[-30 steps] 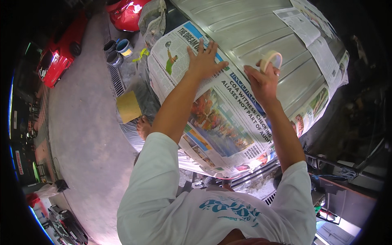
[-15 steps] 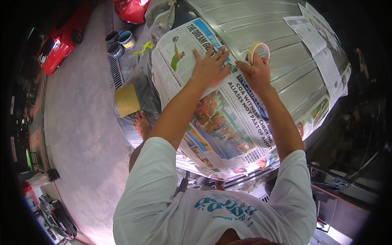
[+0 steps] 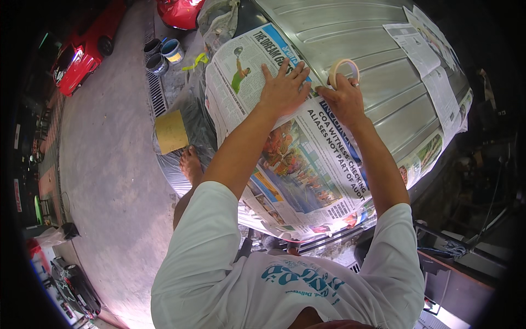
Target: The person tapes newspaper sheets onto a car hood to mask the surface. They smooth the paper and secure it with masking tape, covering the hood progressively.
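Sheets of newspaper (image 3: 307,164) cover the near left part of a vehicle's ribbed metal roof (image 3: 329,33). My left hand (image 3: 285,90) lies flat on the newspaper with its fingers spread. In my right hand (image 3: 344,98) is a roll of masking tape (image 3: 346,61), standing on edge above the fingers. The right thumb and fingertips meet at the newspaper's edge, close beside the left hand. What the right fingertips pinch there is too small to make out.
More newspaper (image 3: 430,71) lies along the roof's right side. Left of the vehicle, a yellowish square sheet (image 3: 171,132) rests on plastic covering, beside my bare foot (image 3: 190,165). Several buckets (image 3: 171,51) stand by a floor drain (image 3: 156,98). A red car (image 3: 82,57) is farther left.
My right hand and the tape roll have shifted very slightly left along the newspaper's edge. The left hand stays flat on the paper, nearly unmoved.
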Motion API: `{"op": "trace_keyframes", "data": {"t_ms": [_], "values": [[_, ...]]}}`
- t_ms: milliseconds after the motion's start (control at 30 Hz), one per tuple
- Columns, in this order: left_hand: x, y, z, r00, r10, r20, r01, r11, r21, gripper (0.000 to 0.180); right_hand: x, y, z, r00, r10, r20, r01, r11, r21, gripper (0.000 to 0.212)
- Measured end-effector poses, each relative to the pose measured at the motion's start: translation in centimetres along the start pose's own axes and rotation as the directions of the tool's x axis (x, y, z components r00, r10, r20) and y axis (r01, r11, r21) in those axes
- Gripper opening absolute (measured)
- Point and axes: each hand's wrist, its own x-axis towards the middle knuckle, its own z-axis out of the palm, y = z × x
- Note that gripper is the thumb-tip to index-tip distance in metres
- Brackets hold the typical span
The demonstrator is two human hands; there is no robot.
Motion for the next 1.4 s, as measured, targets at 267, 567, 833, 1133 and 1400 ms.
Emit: {"op": "trace_keyframes", "data": {"t_ms": [267, 567, 833, 1133, 1400], "values": [[1.4, 1.6, -0.9, 0.996, -0.090, -0.013, 0.091, 0.994, 0.068, 0.047, 0.2, -0.2, -0.6, 0.997, 0.036, 0.066, -0.041, 0.997, 0.064, 0.021], [0.8, 0.9, -0.2, 0.989, -0.140, -0.042, 0.138, 0.990, -0.037, 0.056, -0.5, -0.4, -2.6, 0.983, -0.002, 0.181, -0.015, 0.995, 0.095, 0.028], [0.8, 1.2, 0.7, 0.995, -0.088, 0.039, 0.088, 0.996, 0.024, 0.067, -3.6, -1.7, -6.9, 0.940, 0.058, 0.335, -0.060, 0.998, -0.006, 0.048], [-2.7, 7.6, -0.3, 0.883, 0.469, -0.016, -0.468, 0.883, 0.048, 0.062, -25.3, -6.8, -22.8, 0.512, 0.836, -0.199, -0.525, 0.487, 0.698, 0.077], [-10.6, 15.6, -2.2, 0.777, 0.581, 0.243, -0.589, 0.807, -0.046, 0.064, -40.0, -11.0, -25.8, 0.266, 0.930, -0.256, -0.662, 0.369, 0.653, 0.073]]}}
